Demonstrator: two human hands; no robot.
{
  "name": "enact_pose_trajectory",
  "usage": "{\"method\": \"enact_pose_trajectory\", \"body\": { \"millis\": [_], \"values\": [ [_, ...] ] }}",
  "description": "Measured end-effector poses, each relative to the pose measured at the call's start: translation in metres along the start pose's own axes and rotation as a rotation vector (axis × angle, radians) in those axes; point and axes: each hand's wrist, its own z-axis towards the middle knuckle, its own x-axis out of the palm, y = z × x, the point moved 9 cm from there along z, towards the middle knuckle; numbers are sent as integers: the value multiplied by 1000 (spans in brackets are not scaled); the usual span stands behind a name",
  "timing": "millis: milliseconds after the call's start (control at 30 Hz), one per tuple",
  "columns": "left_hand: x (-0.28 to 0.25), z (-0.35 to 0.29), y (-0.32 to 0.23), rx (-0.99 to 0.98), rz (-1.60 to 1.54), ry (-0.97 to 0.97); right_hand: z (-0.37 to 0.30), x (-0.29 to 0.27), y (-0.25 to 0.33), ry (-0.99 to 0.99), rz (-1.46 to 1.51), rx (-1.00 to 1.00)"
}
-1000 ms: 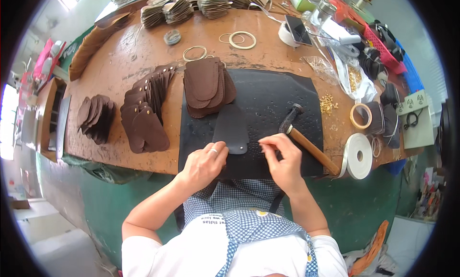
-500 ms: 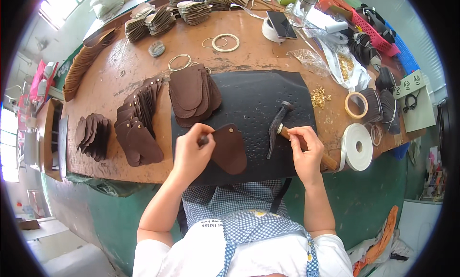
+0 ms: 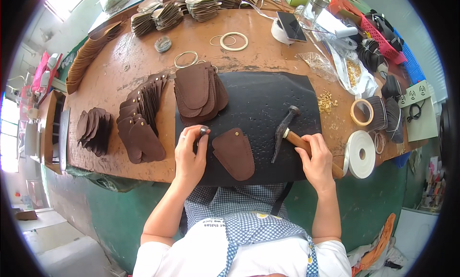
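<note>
My left hand (image 3: 190,150) is closed round a small dark metal tool with a rounded shiny end (image 3: 204,129), most of it hidden by my fingers. To its right lies a brown leather piece (image 3: 235,154) with a brass-coloured stud near its upper corner, apart from both hands. My right hand (image 3: 316,159) grips the wooden handle of a hammer (image 3: 299,141), whose dark head rests at the right of the black mat (image 3: 261,99). Beyond my left hand, a stack of brown leather pieces (image 3: 199,94) sits on the mat's upper left corner.
Studded leather pieces (image 3: 141,138) fan out at left beside a smaller stack (image 3: 93,130). Brass-coloured studs (image 3: 327,102) lie right of the mat. A white tape roll (image 3: 360,154), a tan tape ring (image 3: 362,112) and a phone (image 3: 291,26) stand farther right and back.
My left hand has let go of the leather piece and moved slightly left, showing the tool's end. My right hand has shifted right and closed round the hammer handle.
</note>
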Motion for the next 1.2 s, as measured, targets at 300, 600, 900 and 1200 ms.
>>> {"method": "enact_pose_trajectory", "body": {
  "millis": [300, 600, 900, 1200],
  "values": [
    [9, 10, -5, -143, -242, 40, -1, -10, 20, 106, 399, 77],
    [56, 19, -9, 47, -95, 161, 2, 1, 39, 173, 344, 25],
    [60, 16, -19, 120, 15, 199, 6, -1, 41, 169, 316, -11],
    [68, 6, -21, 277, 216, 123, 25, -26, 65, 77, 217, -164]
  ]
}}
